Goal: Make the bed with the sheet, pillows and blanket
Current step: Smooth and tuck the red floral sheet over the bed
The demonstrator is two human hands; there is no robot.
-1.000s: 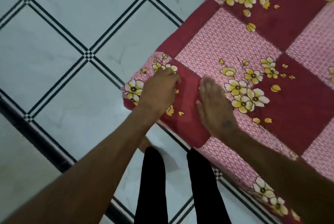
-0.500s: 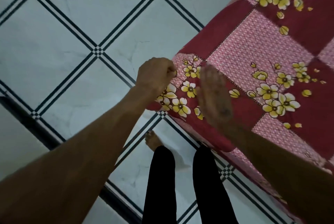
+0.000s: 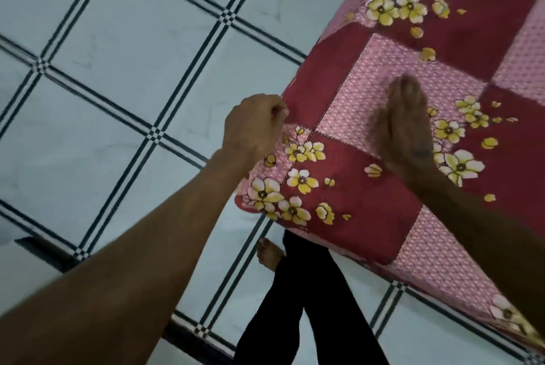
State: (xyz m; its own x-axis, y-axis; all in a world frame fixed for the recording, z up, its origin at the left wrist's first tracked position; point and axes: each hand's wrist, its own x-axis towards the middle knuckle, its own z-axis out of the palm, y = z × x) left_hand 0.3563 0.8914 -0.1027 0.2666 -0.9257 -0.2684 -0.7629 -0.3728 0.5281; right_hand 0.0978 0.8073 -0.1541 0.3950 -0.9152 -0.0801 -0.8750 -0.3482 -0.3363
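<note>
Left hand fisted on sheet edge; right hand flat atop.

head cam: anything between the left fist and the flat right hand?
Only bare sheet in the head view: maroon and pink patches with yellow flowers between the left hand and right hand.

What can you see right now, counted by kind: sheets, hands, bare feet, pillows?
Sheet: 1, red and pink patchwork with yellow flowers
Hands: 2, left hand fisted on the sheet's edge, right hand flat on top, blurred
Bare foot: 1, on the tiled floor
Pillows: 0 in view
Total: 4
</note>
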